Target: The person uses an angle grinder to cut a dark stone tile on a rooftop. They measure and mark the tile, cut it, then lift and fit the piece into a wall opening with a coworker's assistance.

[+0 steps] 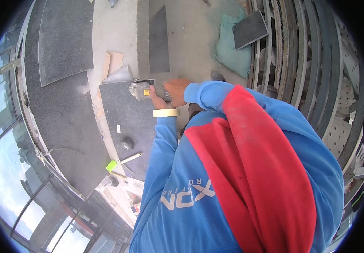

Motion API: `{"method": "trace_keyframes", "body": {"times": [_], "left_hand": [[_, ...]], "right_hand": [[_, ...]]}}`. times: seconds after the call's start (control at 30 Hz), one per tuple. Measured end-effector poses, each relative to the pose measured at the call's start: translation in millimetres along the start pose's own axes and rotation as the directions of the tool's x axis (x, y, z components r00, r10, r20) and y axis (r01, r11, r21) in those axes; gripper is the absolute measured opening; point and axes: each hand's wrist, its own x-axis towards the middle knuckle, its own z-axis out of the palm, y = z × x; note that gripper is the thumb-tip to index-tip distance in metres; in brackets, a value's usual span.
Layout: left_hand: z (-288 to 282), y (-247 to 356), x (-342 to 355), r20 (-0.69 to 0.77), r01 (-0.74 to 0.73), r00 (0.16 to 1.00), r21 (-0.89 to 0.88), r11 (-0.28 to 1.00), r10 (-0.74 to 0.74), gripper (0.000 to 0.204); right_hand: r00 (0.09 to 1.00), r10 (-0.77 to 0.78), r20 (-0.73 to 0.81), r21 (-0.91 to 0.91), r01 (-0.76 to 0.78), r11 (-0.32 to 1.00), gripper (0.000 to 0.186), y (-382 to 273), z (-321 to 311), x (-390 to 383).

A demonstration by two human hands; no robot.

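Both hands are closed round a dusty grey angle grinder (139,90) with a yellow label. My left hand (159,100) grips its body, thumb along the side, and a roll of cream tape (166,113) circles that wrist. Behind it, my right hand (177,89) wraps the grinder's rear part. The tool's head is at the far edge of a dark grey speckled slab (125,111). A dark strip near the head hides the disc, so I cannot tell whether it touches the slab. On the slab lie a black round object (127,143) and a small white tag (118,128).
Larger dark slabs (66,126) stretch along the left beside windows (5,139). A bright green object (111,165) lies near a pale stick (131,158). At the right, a dark tile (250,29) rests on a green sack (232,50) beside stacked metal bars (304,55).
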Motion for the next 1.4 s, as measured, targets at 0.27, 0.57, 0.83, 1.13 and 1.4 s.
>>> {"method": "trace_keyframes", "body": {"times": [0.27,0.57,0.83,1.13,1.4], "left_hand": [[1.6,1.2,4.0,-0.049,0.0,0.999,0.054,0.999,0.003,0.06],[1.4,-12.3,-6.3,0.008,0.004,1.0,-0.018,1.0,-0.004,0.057],[3.0,-16.9,-4.3,0.01,-0.03,1.0,-0.01,1.0,0.03,0.058],[9.4,-9.1,-9.0,-0.033,0.018,0.999,0.045,0.999,-0.017,0.058],[10.0,-19.0,-13.6,-0.017,0.006,1.0,0.048,0.999,-0.005,0.056]], "right_hand": [[0.998,0.049,0.026,0.008,-0.049,0.999,0.043,-2.4,-2.1,2.8],[0.999,0.035,0.031,0.012,-0.036,0.999,0.043,4.2,-3.6,-13.1],[0.999,0.033,0.008,-0.005,-0.033,0.999,0.045,4.6,-6.0,-19.9],[1.0,0.01,0.02,0.033,-0.011,0.999,0.044,5.5,-6.2,-15.0],[0.999,0.031,0.009,0.046,-0.031,0.998,0.043,11.9,-4.6,-27.1]]}}
